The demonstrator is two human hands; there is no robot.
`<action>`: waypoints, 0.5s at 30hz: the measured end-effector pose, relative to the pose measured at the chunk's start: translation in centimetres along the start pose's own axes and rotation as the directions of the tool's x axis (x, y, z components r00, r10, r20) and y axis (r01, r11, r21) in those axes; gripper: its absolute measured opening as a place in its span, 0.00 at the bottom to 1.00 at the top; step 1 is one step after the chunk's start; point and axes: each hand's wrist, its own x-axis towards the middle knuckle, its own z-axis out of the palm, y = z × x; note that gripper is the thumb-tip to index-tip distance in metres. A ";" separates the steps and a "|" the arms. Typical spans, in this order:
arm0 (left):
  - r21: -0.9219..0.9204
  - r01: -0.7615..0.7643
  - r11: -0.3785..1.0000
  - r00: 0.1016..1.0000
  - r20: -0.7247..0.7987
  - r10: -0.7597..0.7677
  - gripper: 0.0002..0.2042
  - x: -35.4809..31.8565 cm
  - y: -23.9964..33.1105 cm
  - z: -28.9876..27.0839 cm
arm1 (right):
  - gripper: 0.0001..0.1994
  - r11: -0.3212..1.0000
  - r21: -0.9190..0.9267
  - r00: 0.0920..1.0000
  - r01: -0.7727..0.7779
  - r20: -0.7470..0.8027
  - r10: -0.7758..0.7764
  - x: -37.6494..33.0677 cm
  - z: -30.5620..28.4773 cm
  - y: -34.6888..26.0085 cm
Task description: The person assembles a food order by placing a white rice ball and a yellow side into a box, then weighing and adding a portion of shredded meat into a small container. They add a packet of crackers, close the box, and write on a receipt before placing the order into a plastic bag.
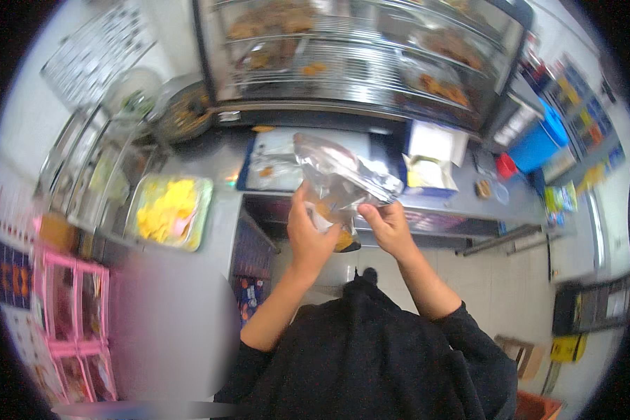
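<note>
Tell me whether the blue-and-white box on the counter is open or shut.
Open: the box has its lid raised at the back, and white contents show inside, too blurred to identify.

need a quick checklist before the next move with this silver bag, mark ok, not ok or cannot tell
1. Left hand gripping the silver bag: ok, at its left side.
2. Right hand gripping it: ok, at its right side.
3. Bag's contents identified: cannot tell.
4. Tray of yellow food set down: ok, on the left counter.
5. Box closed: not ok, its lid is up.
</note>
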 end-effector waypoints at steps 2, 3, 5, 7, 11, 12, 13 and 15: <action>-0.071 0.083 0.994 0.990 0.120 -0.075 0.44 -0.1 1.1 2.9 | 0.13 0.998 -0.059 0.996 -0.021 -0.083 0.016 -1.5 -2.5 0.1; -0.006 -0.063 0.998 0.993 0.100 0.064 0.45 0.1 1.8 3.9 | 0.12 0.996 -0.085 0.993 -0.017 -0.118 0.007 -2.2 -4.1 0.2; 0.053 -0.380 0.924 0.924 0.073 0.376 0.46 0.8 3.8 5.5 | 0.11 1.000 -0.017 0.998 0.011 -0.064 -0.012 -3.6 -7.7 0.5; -0.268 -0.356 0.895 0.927 0.020 0.374 0.35 2.4 6.6 7.6 | 0.11 0.997 -0.066 0.998 0.046 0.038 -0.044 -5.2 -12.1 1.1; -0.044 -0.262 0.964 0.666 0.714 0.213 0.18 5.2 13.2 11.9 | 0.11 0.982 -0.082 0.985 -0.172 0.014 0.174 -8.5 -22.6 2.1; -0.026 -0.122 0.992 0.561 0.823 0.090 0.16 5.7 14.7 14.6 | 0.12 0.970 -0.081 0.973 -0.229 0.013 0.230 -9.2 -26.0 1.9; 0.013 0.014 1.000 0.424 0.906 -0.017 0.14 6.2 16.1 17.7 | 0.13 0.965 -0.070 0.968 -0.251 0.010 0.253 -10.0 -29.5 1.6; -0.086 -0.134 0.987 0.287 0.950 0.122 0.12 6.3 18.2 24.7 | 0.14 0.954 -0.064 0.956 -0.293 0.000 0.293 -11.7 -36.0 0.0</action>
